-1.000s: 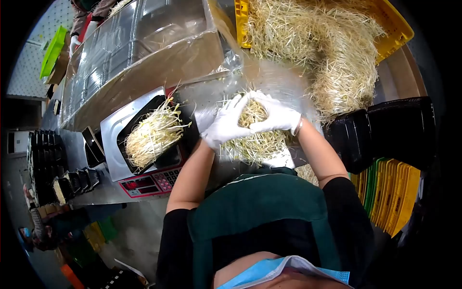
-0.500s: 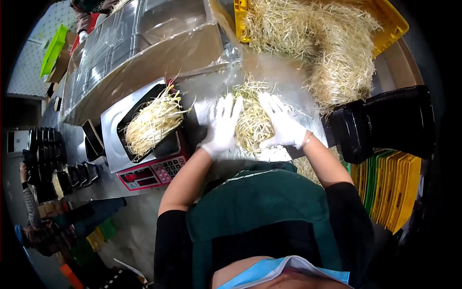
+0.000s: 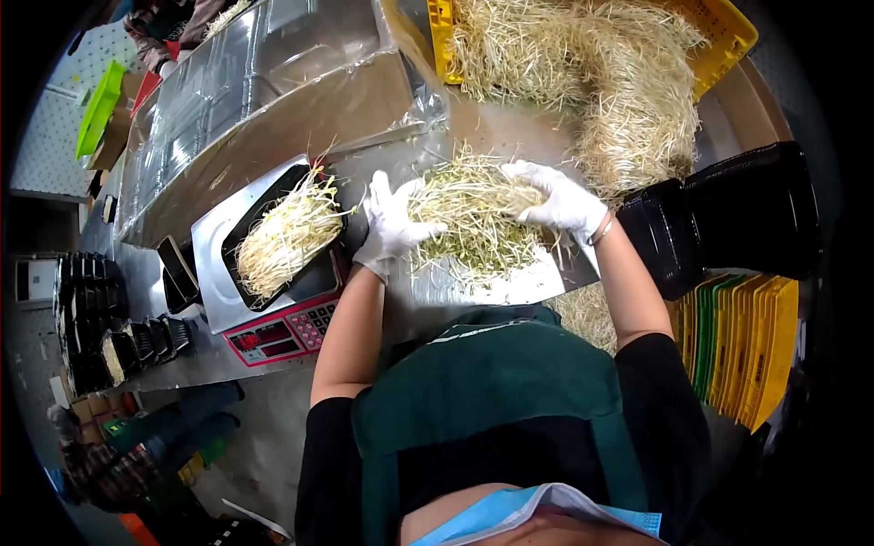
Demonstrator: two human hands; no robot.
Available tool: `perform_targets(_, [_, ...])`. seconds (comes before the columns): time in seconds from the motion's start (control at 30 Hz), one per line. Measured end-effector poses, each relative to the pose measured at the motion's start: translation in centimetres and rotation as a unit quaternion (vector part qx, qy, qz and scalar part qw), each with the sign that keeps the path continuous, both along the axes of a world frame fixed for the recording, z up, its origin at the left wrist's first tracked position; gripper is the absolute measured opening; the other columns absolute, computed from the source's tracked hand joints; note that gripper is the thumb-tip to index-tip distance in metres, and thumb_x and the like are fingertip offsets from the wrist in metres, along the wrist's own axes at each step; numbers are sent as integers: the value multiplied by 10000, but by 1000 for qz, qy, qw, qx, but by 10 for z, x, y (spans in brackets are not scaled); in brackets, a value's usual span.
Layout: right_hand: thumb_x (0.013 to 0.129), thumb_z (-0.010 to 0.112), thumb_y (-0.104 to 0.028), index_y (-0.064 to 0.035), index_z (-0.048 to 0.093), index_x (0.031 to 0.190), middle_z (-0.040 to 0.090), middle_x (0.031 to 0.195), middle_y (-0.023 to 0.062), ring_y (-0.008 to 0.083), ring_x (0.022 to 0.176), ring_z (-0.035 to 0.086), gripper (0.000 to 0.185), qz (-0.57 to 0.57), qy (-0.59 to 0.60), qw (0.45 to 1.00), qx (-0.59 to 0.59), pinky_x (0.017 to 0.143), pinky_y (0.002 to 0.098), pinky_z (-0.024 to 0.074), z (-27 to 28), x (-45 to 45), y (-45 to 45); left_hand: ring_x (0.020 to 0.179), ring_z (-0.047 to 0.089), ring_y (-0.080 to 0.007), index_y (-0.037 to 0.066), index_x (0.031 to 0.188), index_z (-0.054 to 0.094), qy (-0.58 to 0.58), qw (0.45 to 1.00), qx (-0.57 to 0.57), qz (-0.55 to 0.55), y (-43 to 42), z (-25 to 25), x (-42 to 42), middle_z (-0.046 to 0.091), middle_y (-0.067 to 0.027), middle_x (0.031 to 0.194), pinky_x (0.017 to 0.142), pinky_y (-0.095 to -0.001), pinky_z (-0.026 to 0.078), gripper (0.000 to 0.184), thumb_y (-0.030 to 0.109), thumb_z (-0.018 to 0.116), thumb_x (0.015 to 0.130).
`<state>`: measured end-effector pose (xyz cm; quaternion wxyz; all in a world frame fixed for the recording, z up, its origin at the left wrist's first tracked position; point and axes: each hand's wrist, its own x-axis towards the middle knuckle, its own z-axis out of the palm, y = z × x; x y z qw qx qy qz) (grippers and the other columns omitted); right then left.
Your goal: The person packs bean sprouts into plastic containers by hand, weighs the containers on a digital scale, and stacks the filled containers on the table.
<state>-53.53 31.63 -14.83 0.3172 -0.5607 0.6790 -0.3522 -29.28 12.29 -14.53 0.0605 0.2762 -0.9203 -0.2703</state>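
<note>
A loose bunch of bean sprouts (image 3: 478,214) lies between my two white-gloved hands over the metal table (image 3: 419,293). My left hand (image 3: 391,221) is at the bunch's left side, its thumb across the sprouts and the other fingers pointing up and away. On the right end, my right hand (image 3: 560,202) is curled round the sprouts, fingertips partly buried in them. To the left, a black tray (image 3: 258,211) heaped with more sprouts (image 3: 289,241) rests on a digital scale (image 3: 214,287) with a red front. Whether the bunch touches the table is hard to see.
A yellow crate (image 3: 728,45) spills a large heap of sprouts (image 3: 637,100) at the back right. Nested black trays (image 3: 746,214) lie at the right. A plastic-lined box (image 3: 346,109) stands behind the scale. More black trays (image 3: 86,318) are at far left; other people are beyond.
My hands have moved apart and turned inward from flat against the bunch's sides. The sprouts between them have spread wider. The view has shifted slightly.
</note>
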Motion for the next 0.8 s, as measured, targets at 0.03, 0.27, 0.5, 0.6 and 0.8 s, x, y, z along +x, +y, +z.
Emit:
perform_targets(0.03, [630,846,-274,-47,330,1479,310,1523,219,344,1415,299,1019,-38,151,982,109,1158,379,257,0,10,8,1222,501,-290,68,1348,513,-55,998,-42,15,2,-4,-2,516,-209,1317,1004,-331,415,680,269,776,754])
perform_targets(0.27, [699,710,-49,9,632,1063,660,919,20,81,849,554,377,-124,-245,961,11,767,250,478,-14,10,-36,1196,543,-296,41,1337,522,223,954,195,43,-3,-61,-20,585,-180,1244,1007,-361,439,682,120,798,718])
perform_targets(0.5, [621,776,-611,-6,456,1378,484,1347,240,367,1262,444,1020,-43,259,946,189,1055,436,377,-11,12,-106,1374,290,-419,129,1325,571,66,971,222,54,-62,-74,-21,331,-246,1489,1126,-586,165,809,594,730,682])
perform_targets(0.6, [598,760,-643,26,429,1378,550,1227,255,348,1107,542,1079,-13,188,979,76,935,472,446,-25,36,-114,1298,459,-295,65,1320,540,-38,997,14,62,-26,-30,-32,518,-183,1371,1101,-560,278,730,467,743,745])
perform_targets(0.8, [769,704,-86,-51,528,1336,665,931,59,44,683,562,595,-59,-251,961,103,466,210,472,79,23,-63,1109,585,-303,-4,1253,548,306,911,263,88,9,-22,-33,589,-173,1194,972,-356,460,524,44,737,766])
